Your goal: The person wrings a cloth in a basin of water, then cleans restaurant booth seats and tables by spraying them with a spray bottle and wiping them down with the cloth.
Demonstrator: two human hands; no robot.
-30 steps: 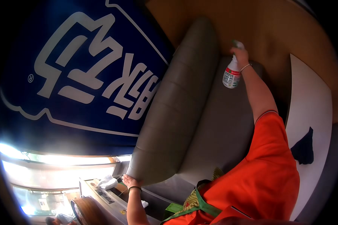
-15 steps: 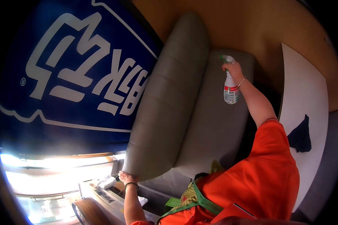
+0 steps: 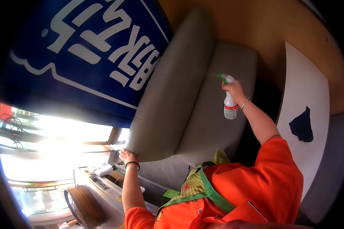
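My right hand (image 3: 234, 91) is wrapped round the neck of a white spray bottle (image 3: 230, 103) with a green-and-white trigger head and a red-and-white label. The bottle is upright above the grey seat cushion (image 3: 218, 114), its nozzle pointing toward the padded backrest (image 3: 172, 91). At the backrest's near end, my left hand (image 3: 129, 156) rests against the corner with its fingers stretched out. Part of its thumb side is hidden against the padding.
A white table (image 3: 305, 84) on the right bears a dark cloth (image 3: 302, 126). Behind the backrest hangs a blue panel with white characters (image 3: 99, 80). A round wooden object (image 3: 84, 206) and a pale counter (image 3: 103, 192) stand at the lower left, near a bright window.
My right hand has brought the spray bottle lower and slightly left along the bench. The view has shifted; my left hand stays at the backrest's end.
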